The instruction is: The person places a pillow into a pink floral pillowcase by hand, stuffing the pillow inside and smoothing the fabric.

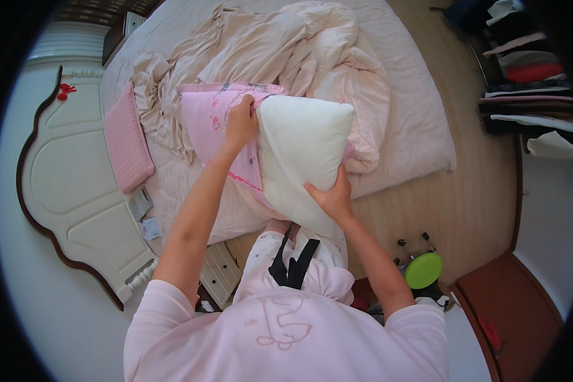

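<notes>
A white pillow (301,143) lies tilted in front of me, partly inside a pink printed pillowcase (205,124). Its right part sticks out of the case, while the left part is covered. My left hand (241,123) grips the edge of the pillowcase's opening near the top. With the thumb on top and the fingers hidden underneath, my right hand (334,195) grasps the bare pillow by its lower right side. A bit of pink cloth shows behind the pillow's right edge.
A rumpled beige duvet (267,47) covers the bed beyond the pillow. By the white headboard (76,162) on the left lies a pink quilted pillow (126,138). A green round-seated stool (424,270) stands on the wooden floor (387,205). Clothes (530,102) hang at the right.
</notes>
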The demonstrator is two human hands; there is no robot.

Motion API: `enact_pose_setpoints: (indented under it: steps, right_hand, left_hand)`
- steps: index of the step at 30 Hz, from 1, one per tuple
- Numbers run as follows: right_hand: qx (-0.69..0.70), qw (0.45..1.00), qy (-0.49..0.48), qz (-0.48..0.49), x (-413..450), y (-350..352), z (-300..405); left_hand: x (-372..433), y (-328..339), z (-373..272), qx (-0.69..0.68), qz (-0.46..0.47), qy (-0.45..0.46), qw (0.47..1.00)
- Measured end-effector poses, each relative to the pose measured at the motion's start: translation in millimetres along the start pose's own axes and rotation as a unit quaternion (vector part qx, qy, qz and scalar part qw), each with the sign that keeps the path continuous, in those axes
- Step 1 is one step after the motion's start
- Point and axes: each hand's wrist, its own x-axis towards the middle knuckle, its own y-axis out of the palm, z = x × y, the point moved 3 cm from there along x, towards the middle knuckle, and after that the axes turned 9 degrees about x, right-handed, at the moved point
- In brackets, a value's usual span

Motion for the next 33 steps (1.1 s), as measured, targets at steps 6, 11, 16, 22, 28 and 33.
enact_pose_setpoints:
  steps: [6,11,16,22,28,33]
  right_hand:
    - [0.010,0.998,-0.038,-0.044,-7.7,15.8,26.1]
    - [-0.131,0.991,-0.014,0.022,-10.9,46.6,58.8]
    - [-0.180,0.982,-0.037,0.050,-19.9,95.8,74.2]
    - [-0.017,0.984,-0.160,0.075,-36.5,107.6,78.8]
    - [0.119,0.992,0.039,-0.018,55.6,121.0,-19.6]
    - [-0.151,0.969,-0.121,-0.151,111.4,143.7,-54.4]
  left_hand:
    - [-9.8,-30.1,-33.3,-0.063,0.041,0.024,0.997]
    - [-40.8,-59.8,-35.4,-0.240,0.102,-0.145,0.954]
    - [-95.3,-114.0,-145.4,-0.179,0.043,-0.057,0.981]
    - [-112.8,-100.0,-78.4,-0.089,-0.033,-0.201,0.975]
    - [-127.5,-102.3,-50.7,-0.088,-0.067,-0.152,0.982]
    - [-123.5,-95.5,-58.8,-0.102,-0.061,-0.139,0.983]
